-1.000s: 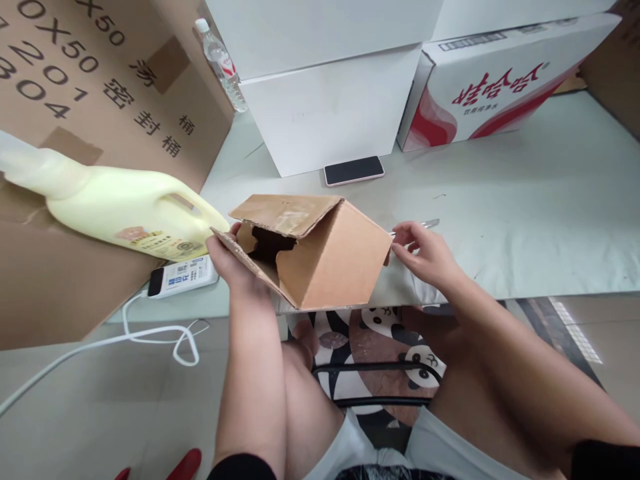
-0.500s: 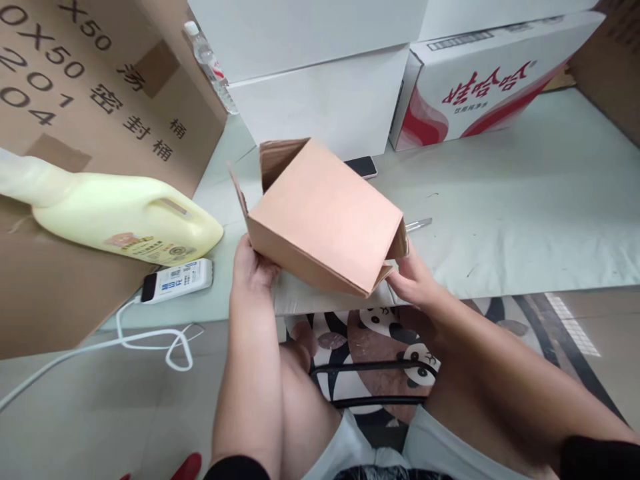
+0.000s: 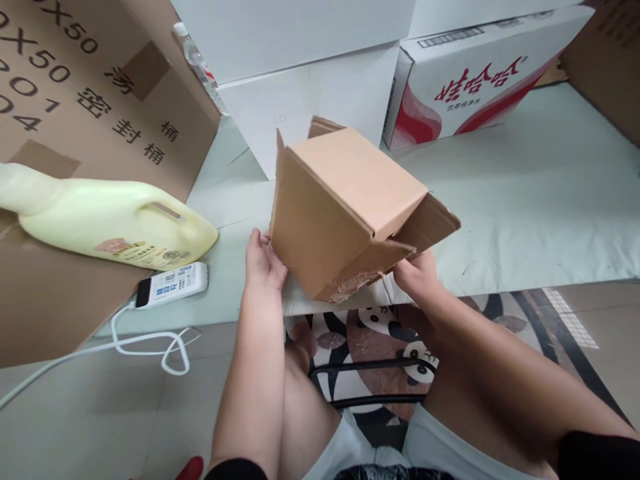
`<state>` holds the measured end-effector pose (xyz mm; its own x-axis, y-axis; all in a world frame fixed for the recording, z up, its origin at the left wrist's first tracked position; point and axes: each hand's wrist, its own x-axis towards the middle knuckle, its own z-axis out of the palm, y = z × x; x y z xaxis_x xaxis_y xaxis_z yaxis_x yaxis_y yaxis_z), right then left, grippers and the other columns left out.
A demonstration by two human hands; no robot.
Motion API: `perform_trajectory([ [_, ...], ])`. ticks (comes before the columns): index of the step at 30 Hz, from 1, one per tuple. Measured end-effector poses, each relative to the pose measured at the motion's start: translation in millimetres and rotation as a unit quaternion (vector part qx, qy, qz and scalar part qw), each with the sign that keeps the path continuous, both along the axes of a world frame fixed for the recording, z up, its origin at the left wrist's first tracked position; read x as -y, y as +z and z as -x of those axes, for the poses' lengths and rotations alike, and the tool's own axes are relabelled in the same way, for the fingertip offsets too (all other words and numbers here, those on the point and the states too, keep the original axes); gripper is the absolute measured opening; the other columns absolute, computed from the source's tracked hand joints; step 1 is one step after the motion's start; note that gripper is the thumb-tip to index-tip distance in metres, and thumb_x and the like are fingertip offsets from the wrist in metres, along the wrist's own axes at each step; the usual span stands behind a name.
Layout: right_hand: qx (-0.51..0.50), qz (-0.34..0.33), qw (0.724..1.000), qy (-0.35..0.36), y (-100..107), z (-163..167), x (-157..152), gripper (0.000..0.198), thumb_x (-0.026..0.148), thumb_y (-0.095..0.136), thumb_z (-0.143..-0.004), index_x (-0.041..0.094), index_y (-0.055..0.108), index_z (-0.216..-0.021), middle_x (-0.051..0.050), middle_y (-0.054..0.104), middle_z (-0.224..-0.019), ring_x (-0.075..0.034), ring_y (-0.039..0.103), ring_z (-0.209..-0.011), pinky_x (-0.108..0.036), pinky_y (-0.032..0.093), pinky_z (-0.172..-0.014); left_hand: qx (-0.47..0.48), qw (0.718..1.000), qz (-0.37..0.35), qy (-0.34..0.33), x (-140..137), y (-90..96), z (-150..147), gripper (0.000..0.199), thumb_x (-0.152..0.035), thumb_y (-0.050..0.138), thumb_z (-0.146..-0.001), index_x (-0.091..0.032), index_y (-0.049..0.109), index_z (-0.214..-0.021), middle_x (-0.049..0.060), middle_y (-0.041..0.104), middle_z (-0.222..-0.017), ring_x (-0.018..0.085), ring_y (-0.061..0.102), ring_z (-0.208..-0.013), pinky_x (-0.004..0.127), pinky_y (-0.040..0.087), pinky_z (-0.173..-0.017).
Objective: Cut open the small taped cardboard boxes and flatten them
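Brown cardboard made up the small box (image 3: 327, 220) that the person had up at a tilt between both hands, over the near edge of the table (image 3: 530, 213) with its pale green cover. Its left hand-side edge met the left hand (image 3: 266, 263), palm turned upward, the fingers bent and close together along that edge, the thumb apart from them near the box's lower side; whether they pinched the cardboard, I could not tell. At the other end, the right hand (image 3: 419, 273) was up against the loose flaps — one flap (image 3: 429, 228) jutting out to the right above it. Its fingers went out of my sight behind the cardboard, so I could not say how they were set. Near the box's lowest corner, the surface had a rough, torn-looking patch (image 3: 353, 287).

Left of the person, a pale yellow jug (image 3: 115, 223) lay on its side against a large printed carton (image 3: 95, 127), with a white device (image 3: 173, 285) just below it and a white cable (image 3: 137, 339) looping down from there. Beyond the small box stood plain white boxes (image 3: 305, 93) — and, to their right, a red-and-white carton (image 3: 480, 87).
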<state>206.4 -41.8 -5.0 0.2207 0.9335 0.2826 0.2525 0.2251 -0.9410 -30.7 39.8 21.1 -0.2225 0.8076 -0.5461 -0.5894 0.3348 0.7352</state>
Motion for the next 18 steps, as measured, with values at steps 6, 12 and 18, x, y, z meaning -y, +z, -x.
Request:
perform_trajectory([
  [6,-0.024,0.035,0.996,-0.083,6,0,-4,0.041,0.060,0.059,-0.092,0.026,0.071,-0.112,-0.010,0.077,-0.104,-0.035,0.071,-0.109,-0.054,0.060,-0.096,-0.250,0.946,-0.202,0.038,14,-9.3,-2,0.050,-0.056,0.069,-0.081,-0.029,0.061,-0.122,0.006,0.054,-0.150,0.025,0.049,-0.144,0.032,0.051,-0.102],
  [12,-0.003,0.054,0.989,-0.140,-7,-2,-7,0.036,0.054,0.054,-0.095,0.022,0.065,-0.108,-0.013,0.074,-0.113,-0.034,0.070,-0.111,-0.052,0.060,-0.094,-0.495,0.731,-0.428,-0.194,37,-22.7,-18,0.095,-0.067,0.078,-0.071,-0.024,0.045,-0.149,0.016,0.042,-0.161,0.038,0.034,-0.154,0.054,0.033,-0.125],
  [18,0.004,0.047,0.994,-0.095,-4,2,-5,0.041,0.060,0.057,-0.093,0.022,0.065,-0.109,-0.015,0.073,-0.112,-0.037,0.068,-0.114,-0.055,0.058,-0.097,-0.604,0.656,-0.423,-0.161,42,-28.3,-27,0.082,-0.024,0.070,-0.074,-0.021,0.043,-0.151,0.018,0.051,-0.153,0.033,0.050,-0.143,0.050,0.044,-0.118],
])
